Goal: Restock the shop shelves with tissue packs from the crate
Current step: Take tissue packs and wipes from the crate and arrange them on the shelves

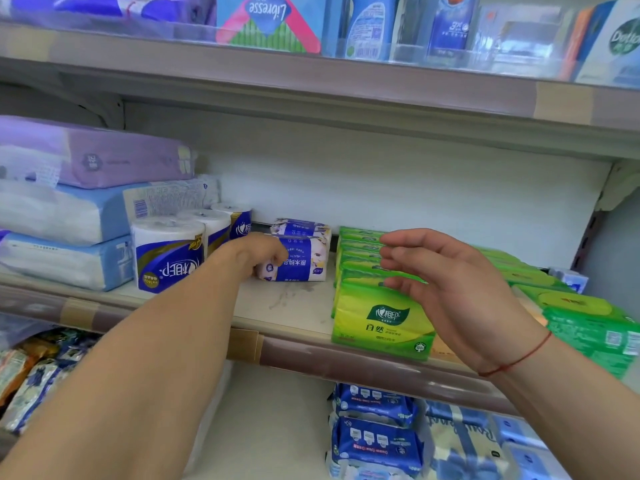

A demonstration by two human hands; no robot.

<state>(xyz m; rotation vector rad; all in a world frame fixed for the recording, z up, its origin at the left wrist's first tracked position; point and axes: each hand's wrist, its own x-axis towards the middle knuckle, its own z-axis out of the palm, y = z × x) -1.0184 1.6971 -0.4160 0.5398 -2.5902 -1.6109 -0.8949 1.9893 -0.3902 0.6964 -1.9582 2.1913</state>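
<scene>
Head view: the left grip (258, 258) curls round the end of a blue-and-white plastic-wrapped tissue pack (301, 263) on the beige middle shelf (287, 306); the right grip (450, 282) hovers open, empty, over a row of green tissue packs (381, 320); bare shelf in front suggests restocking is partway; no crate visible.

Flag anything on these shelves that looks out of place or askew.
The toilet rolls on the middle shelf stand with their labels upside down, and the Libresse pack on the top shelf is upside down too. Grey smudges mark the bare shelf in front of the blue tissue pack that the left hand grips.
</scene>
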